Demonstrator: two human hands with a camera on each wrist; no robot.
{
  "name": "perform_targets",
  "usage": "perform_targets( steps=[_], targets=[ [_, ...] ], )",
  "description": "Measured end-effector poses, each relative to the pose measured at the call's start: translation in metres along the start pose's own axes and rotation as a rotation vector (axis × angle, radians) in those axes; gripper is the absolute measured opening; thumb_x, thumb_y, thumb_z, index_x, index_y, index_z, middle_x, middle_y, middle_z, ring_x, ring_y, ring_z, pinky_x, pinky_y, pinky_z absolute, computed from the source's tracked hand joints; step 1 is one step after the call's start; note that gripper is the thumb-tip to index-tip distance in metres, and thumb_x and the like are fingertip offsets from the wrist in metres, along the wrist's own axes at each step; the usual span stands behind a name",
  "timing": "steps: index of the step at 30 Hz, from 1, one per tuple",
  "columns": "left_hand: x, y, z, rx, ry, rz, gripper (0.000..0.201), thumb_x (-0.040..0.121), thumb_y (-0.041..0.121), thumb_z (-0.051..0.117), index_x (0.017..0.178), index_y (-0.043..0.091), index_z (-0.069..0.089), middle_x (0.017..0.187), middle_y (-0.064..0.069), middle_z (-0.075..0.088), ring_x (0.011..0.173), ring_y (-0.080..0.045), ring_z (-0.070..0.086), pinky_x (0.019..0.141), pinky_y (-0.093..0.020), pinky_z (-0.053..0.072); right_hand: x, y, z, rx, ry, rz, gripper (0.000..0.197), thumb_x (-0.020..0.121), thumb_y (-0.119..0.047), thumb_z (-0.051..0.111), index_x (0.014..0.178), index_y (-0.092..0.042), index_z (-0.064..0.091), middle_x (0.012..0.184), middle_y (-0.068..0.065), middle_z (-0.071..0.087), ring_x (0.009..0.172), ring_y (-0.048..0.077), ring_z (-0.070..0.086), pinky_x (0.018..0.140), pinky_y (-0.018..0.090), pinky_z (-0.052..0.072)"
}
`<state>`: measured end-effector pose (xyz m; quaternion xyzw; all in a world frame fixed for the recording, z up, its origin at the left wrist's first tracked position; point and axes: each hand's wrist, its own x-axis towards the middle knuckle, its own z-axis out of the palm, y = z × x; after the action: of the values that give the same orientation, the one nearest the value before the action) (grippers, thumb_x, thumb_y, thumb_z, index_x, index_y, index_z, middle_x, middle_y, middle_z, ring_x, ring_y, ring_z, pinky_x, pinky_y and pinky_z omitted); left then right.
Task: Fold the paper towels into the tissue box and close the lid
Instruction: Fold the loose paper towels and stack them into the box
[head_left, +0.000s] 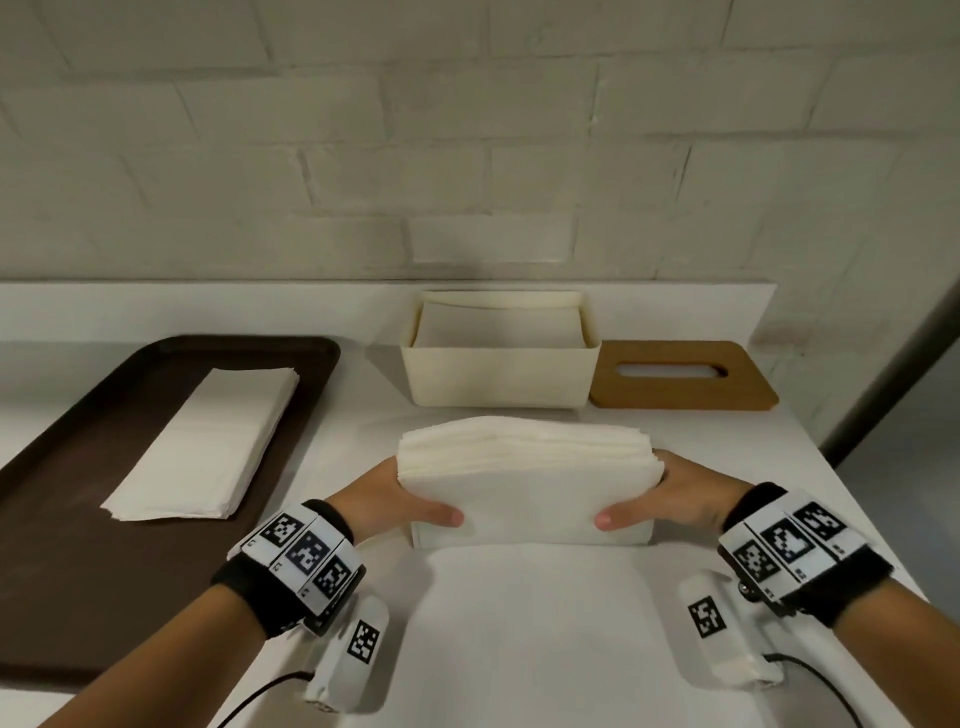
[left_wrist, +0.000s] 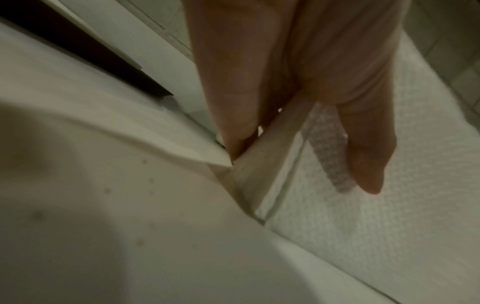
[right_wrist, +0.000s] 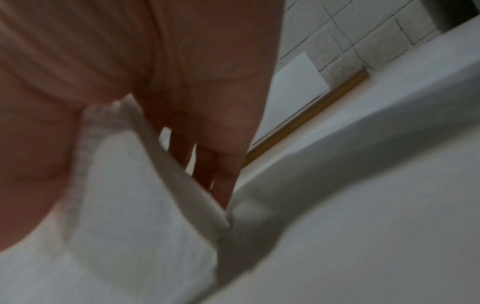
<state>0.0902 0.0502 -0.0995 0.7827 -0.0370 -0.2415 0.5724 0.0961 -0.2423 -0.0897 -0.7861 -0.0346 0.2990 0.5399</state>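
Observation:
A thick folded stack of white paper towels (head_left: 527, 483) stands tilted on the white table, its near face toward me. My left hand (head_left: 405, 499) grips its left end, thumb on the front face and fingers behind. My right hand (head_left: 660, 493) grips the right end the same way. The left wrist view shows my left hand (left_wrist: 285, 123) pinching the stack (left_wrist: 363, 226); the right wrist view shows my right hand (right_wrist: 155, 123) pinching it (right_wrist: 145, 205). Behind stands the cream tissue box (head_left: 501, 382), lid off, with towels inside. Its wooden slotted lid (head_left: 680, 376) lies flat to the box's right.
A dark brown tray (head_left: 62, 493) at the left holds another flat stack of towels (head_left: 208, 441). A white brick wall (head_left: 467, 130) rises behind a raised ledge. The table's right edge drops off near the lid.

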Motion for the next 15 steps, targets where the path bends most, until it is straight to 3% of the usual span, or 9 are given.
perform_targets(
  steps=[2,4,6,8,10,12,14,15],
  targets=[
    [0.0,0.001,-0.001,0.051,-0.032,-0.016,0.053,0.066,0.0,0.078,0.103,0.032,0.058,0.105,0.012,0.067,0.098,0.001,0.061,0.082,-0.016,0.05,-0.001,0.002,0.001,0.022,-0.033,0.014,0.045,0.072,0.01,0.069,0.096,-0.027,0.062,0.09,-0.013,0.07,0.081,-0.006,0.066,0.064,0.007,0.05],
    [-0.001,0.002,-0.003,0.138,-0.048,-0.05,0.061,0.056,0.015,0.084,0.108,0.032,0.057,0.111,0.009,0.065,0.104,-0.004,0.059,0.088,-0.023,0.051,-0.002,0.004,0.001,0.033,-0.024,0.034,0.045,0.072,0.008,0.07,0.098,-0.027,0.062,0.098,-0.007,0.069,0.093,0.002,0.064,0.071,0.013,0.053],
    [0.001,0.0,-0.006,0.238,-0.02,-0.098,0.076,0.043,0.031,0.084,0.114,0.028,0.057,0.117,0.004,0.064,0.111,-0.013,0.058,0.098,-0.034,0.049,-0.003,0.002,0.005,0.043,-0.002,0.066,0.045,0.069,0.004,0.075,0.102,-0.025,0.063,0.106,0.001,0.069,0.103,0.015,0.062,0.085,0.028,0.054],
    [0.001,-0.001,-0.009,0.297,0.015,-0.117,0.076,0.043,0.033,0.084,0.114,0.027,0.058,0.118,0.003,0.064,0.113,-0.016,0.057,0.102,-0.036,0.046,-0.001,0.001,0.006,0.038,0.037,0.086,0.053,0.057,-0.01,0.085,0.106,-0.021,0.065,0.11,0.006,0.069,0.107,0.023,0.062,0.095,0.042,0.05],
    [0.001,0.002,-0.011,0.277,0.004,-0.103,0.073,0.042,0.039,0.082,0.111,0.029,0.059,0.116,0.004,0.065,0.111,-0.014,0.059,0.1,-0.035,0.047,-0.001,-0.005,0.004,0.026,0.068,0.073,0.057,0.053,-0.016,0.087,0.106,-0.018,0.065,0.109,0.006,0.07,0.104,0.02,0.064,0.091,0.036,0.052],
    [-0.001,0.013,-0.014,0.228,-0.002,-0.05,0.056,0.057,0.035,0.082,0.109,0.028,0.06,0.11,0.007,0.067,0.102,-0.008,0.063,0.089,-0.025,0.052,-0.001,-0.016,-0.002,0.068,0.101,0.03,0.041,0.069,-0.006,0.076,0.106,-0.016,0.063,0.102,0.001,0.071,0.093,0.012,0.066,0.076,0.021,0.055],
    [-0.002,0.028,-0.018,0.109,0.058,0.007,0.036,0.079,0.024,0.069,0.113,0.021,0.058,0.107,0.008,0.066,0.093,-0.004,0.064,0.074,-0.016,0.054,-0.001,-0.032,-0.012,0.126,0.148,-0.007,0.031,0.075,-0.006,0.07,0.104,-0.015,0.063,0.092,-0.003,0.073,0.085,0.009,0.068,0.071,0.02,0.055],
    [-0.001,0.037,-0.019,0.006,0.097,0.023,0.033,0.085,0.021,0.062,0.117,0.017,0.055,0.109,0.005,0.065,0.092,-0.007,0.065,0.071,-0.018,0.056,0.0,-0.041,-0.016,0.155,0.178,-0.026,0.027,0.077,-0.01,0.068,0.103,-0.015,0.063,0.091,-0.003,0.073,0.085,0.01,0.068,0.073,0.023,0.055]
  ],
)
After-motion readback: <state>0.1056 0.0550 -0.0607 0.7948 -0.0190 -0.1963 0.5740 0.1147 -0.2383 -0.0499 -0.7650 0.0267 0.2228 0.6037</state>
